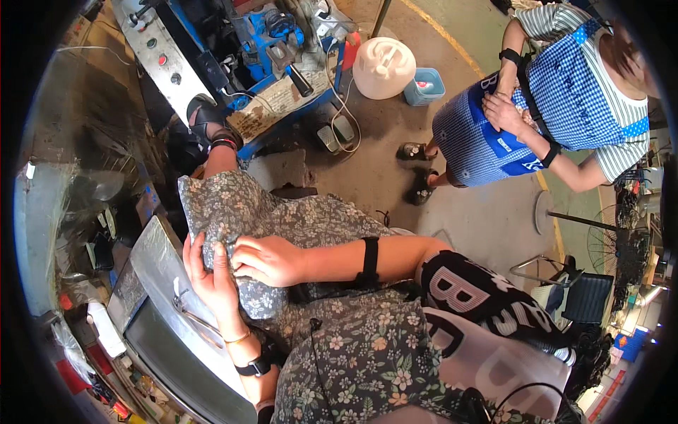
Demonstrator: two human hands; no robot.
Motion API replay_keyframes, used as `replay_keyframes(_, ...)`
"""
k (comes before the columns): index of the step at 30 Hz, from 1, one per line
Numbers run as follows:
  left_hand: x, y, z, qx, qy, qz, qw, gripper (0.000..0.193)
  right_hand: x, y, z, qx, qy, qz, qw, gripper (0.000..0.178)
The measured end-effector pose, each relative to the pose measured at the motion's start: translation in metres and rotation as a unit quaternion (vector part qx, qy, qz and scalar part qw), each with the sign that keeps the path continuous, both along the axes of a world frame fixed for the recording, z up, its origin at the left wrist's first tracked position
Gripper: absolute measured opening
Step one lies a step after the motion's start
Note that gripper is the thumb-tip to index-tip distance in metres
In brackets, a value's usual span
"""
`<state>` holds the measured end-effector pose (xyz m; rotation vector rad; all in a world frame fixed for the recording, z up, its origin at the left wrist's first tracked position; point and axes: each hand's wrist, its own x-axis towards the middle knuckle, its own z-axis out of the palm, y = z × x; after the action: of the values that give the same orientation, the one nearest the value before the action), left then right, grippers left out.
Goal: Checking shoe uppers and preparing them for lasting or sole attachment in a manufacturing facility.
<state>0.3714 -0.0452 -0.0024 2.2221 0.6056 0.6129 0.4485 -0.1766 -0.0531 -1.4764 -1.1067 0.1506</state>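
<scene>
My left hand [210, 274] rests over my lap with its fingers stretched and apart, the thumb up. Nothing shows in its palm. Close against its thumb is my right hand [272, 260], its fingers curled in; whatever may be inside them is hidden. Beneath both hands a dark flowered garment [367, 332] covers my lap and knees. My left wrist carries a dark watch [253, 366] and a thin bracelet, and a black band [369, 258] circles my right forearm.
A blue machine [279, 53] with a control panel [164, 67] stands ahead. Beyond it are a white plastic jug [383, 67] and a blue tub [424, 87]. A person in a checked apron [470, 134] stands at right, hands together. A fan [600, 233] and chair [588, 297] are behind.
</scene>
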Motion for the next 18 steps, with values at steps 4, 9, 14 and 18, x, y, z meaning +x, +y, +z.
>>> replay_keyframes(4,-0.0050,0.0053,-0.0078,0.044,0.003,-0.013,0.999,0.035,0.0038,-0.0006,-0.0010,0.021,-0.020,-0.016,0.999,0.015)
replay_keyframes(9,-0.0034,0.0062,-0.0098,0.019,-0.003,-0.006,1.000,0.035,0.0047,0.0023,-0.0043,0.047,-0.038,-0.026,0.998,0.014)
replay_keyframes(14,-0.0072,0.0072,-0.0122,0.013,-0.013,-0.003,1.000,0.036,0.0028,0.0051,0.0013,-0.010,0.000,-0.008,1.000,0.015)
replay_keyframes(18,-0.0056,0.0039,-0.0072,0.017,0.001,-0.001,1.000,0.037,0.0017,0.0052,0.0037,-0.056,-0.004,-0.002,0.998,0.017)
